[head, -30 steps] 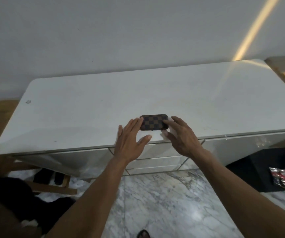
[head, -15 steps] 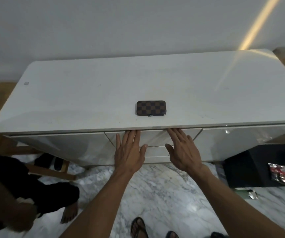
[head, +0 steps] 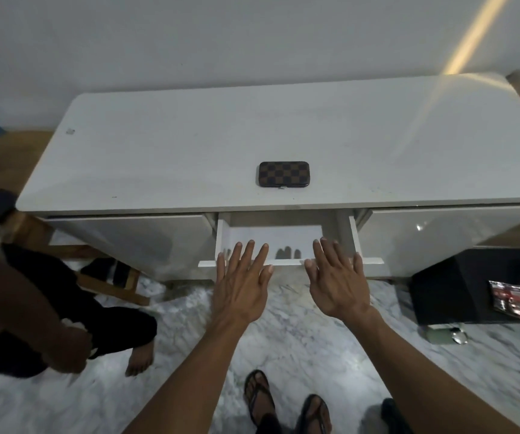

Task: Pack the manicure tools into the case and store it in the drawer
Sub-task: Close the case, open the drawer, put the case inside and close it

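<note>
The closed manicure case (head: 284, 173), brown and black checkered, lies flat on the white cabinet top (head: 189, 151) near its front edge. Just below it the middle drawer (head: 280, 239) stands pulled out, its white inside bare as far as I can see. My left hand (head: 241, 285) and my right hand (head: 337, 281) hover palm-down with spread fingers over the drawer's front edge, fingertips reaching just past it. Neither hand holds anything. No loose manicure tools are in view.
Another person crouches at the left on the marble floor (head: 283, 339), a bare foot (head: 139, 360) showing. A black box (head: 459, 286) with a red packet (head: 508, 299) stands at the right. My sandalled feet (head: 287, 405) are below. A wooden stool (head: 108, 283) sits under the cabinet's left side.
Both hands left the case on the top, dropped to the middle drawer's front and drew it out toward me. I have stepped back, and the case has not moved.
</note>
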